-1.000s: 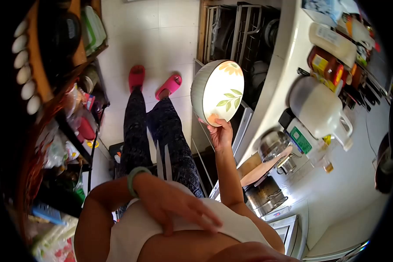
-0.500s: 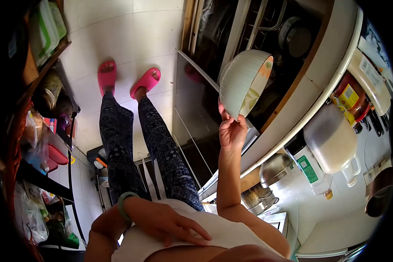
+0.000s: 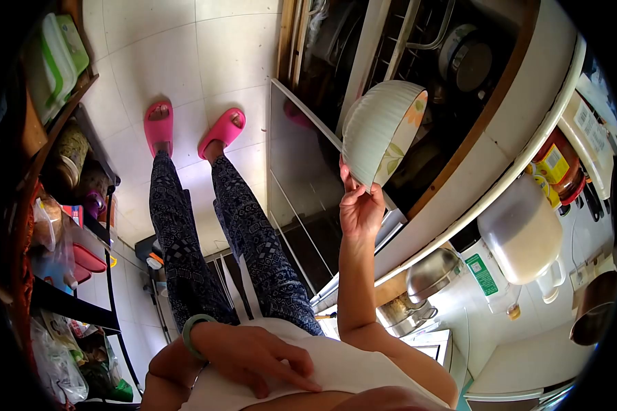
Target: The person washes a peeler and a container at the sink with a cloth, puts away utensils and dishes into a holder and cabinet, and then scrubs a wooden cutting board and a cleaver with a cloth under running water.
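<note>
Far left, we list the shelves [image 3: 83, 92]: at their far corner, a green-rimmed box [image 3: 53, 67]; along their right edge, a jar [image 3: 72, 142]; at their near end, a clear bag [image 3: 53, 359].

Next, the floor [image 3: 159, 58], bearing two pink slippers [image 3: 159, 130], worn.

Left hand [image 3: 259, 356], bangle [image 3: 189, 335] at the wrist: loose, fingers spread, nothing seen in it. It lies over the white top [image 3: 353, 359]; we cannot tell how firmly it touches.

Open door [image 3: 300, 147], standing out from the left edge of the cabinet [image 3: 452, 168].

Right hand [image 3: 361, 214]: pinched on the near rim of the bowl, well apart from the left.

Bowl [image 3: 373, 133], one, ribbed outside, flowered inside. We place it in the air before the cabinet mouth, just beyond the right fingertips and far from the left hand. Tipped on its side, it turns its hollow right, toward the cabinet; its rim runs forward from the fingers, leaning right.

Inside the cabinet, we note a rack [image 3: 399, 51] and, toward the right edge, a pan [image 3: 473, 65].

Far right, the counter: near its front edge, a steel basin [image 3: 432, 274]; farther along, a jug [image 3: 517, 236] and a red jar [image 3: 561, 168].
</note>
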Tool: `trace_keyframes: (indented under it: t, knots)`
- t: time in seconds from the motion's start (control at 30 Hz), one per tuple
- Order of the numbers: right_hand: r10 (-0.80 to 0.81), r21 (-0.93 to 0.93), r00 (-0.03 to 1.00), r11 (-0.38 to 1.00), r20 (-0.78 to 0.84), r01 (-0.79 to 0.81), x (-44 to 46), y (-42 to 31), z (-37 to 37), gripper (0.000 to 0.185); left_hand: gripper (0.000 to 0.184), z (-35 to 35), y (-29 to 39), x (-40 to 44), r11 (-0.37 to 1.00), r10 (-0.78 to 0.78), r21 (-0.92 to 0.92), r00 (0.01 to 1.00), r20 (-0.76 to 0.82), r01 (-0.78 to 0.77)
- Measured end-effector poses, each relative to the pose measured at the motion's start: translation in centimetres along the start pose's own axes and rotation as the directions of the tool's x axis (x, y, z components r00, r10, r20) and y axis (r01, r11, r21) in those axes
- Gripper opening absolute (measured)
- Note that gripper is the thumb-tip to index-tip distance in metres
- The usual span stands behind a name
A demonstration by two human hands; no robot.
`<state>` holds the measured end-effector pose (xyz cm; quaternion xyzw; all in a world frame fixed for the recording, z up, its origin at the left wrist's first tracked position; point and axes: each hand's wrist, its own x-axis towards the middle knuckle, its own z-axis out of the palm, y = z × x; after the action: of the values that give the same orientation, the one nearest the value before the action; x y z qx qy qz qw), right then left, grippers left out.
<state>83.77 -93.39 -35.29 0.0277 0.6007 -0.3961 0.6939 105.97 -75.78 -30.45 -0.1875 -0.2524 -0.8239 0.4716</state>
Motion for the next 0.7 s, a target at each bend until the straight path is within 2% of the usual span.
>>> trace_keyframes:
  t: [0.07, 0.2, 0.27, 0.3, 0.37, 0.5, 0.57, 0.6, 0.63, 0.67, 0.7]
  knots:
    - [-0.011, 0.019, 1.000, 1.000, 0.021, 0.010, 0.0, 0.0, -0.1, 0.051, 0.057, 0.2, -0.4, 0.1, 0.992, 0.108, 0.073, 0.993, -0.042, -0.105]
    - [0.001, -0.011, 1.000, 1.000, -0.009, -0.001, -0.5, -0.1, 0.5, 0.051, 0.056, 0.0, 0.0, 0.9, 0.988, 0.127, 0.087, 0.992, -0.027, -0.124]
    - [-0.015, -0.160, 1.000, 0.987, -0.023, 0.011, -1.3, -0.1, 0.3, 0.059, 0.053, 0.3, 0.6, 1.5, 0.982, 0.149, 0.123, 0.988, -0.049, -0.142]
    - [-0.016, -0.145, 1.000, 0.989, -0.020, 0.013, -1.8, 0.0, 0.1, 0.059, 0.053, 0.6, 1.0, 1.9, 0.984, 0.133, 0.124, 0.990, -0.046, -0.126]
    - [0.009, -0.245, 0.998, 0.969, -0.055, -0.022, -3.5, 0.5, 0.1, 0.057, 0.050, 1.3, 1.9, 2.8, 0.977, 0.025, 0.211, 0.999, 0.025, -0.030]
    - [0.085, -0.259, 0.993, 0.960, -0.077, -0.102, -8.8, 1.6, 0.7, 0.052, 0.045, 4.2, 4.2, 5.5, 0.975, -0.114, 0.202, 0.988, 0.100, 0.092]
    - [0.173, -0.207, 0.984, 0.962, -0.034, -0.176, -12.5, 1.4, 1.9, 0.050, 0.043, 5.8, 4.6, 6.8, 0.975, 0.033, 0.212, 0.989, 0.145, -0.064]
    - [0.194, -0.191, 0.981, 0.963, 0.005, -0.190, -14.6, 1.0, 2.4, 0.050, 0.040, 6.0, 4.6, 7.0, 0.980, 0.046, 0.179, 0.973, 0.227, -0.088]
    - [0.215, -0.176, 0.976, 0.963, 0.043, -0.204, -16.8, 0.6, 2.8, 0.050, 0.040, 5.9, 5.1, 6.5, 0.980, -0.023, 0.200, 0.981, 0.195, -0.017]
    - [0.213, -0.146, 0.976, 0.968, 0.052, -0.203, -18.6, 0.3, 2.4, 0.050, 0.034, 5.4, 5.4, 5.0, 0.967, -0.196, 0.179, 0.978, 0.068, 0.182]
    - [0.218, -0.116, 0.970, 0.972, 0.111, -0.205, -20.3, 0.0, 1.5, 0.052, 0.033, 6.1, 6.1, 4.1, 0.924, -0.353, 0.027, 0.877, -0.326, 0.382]
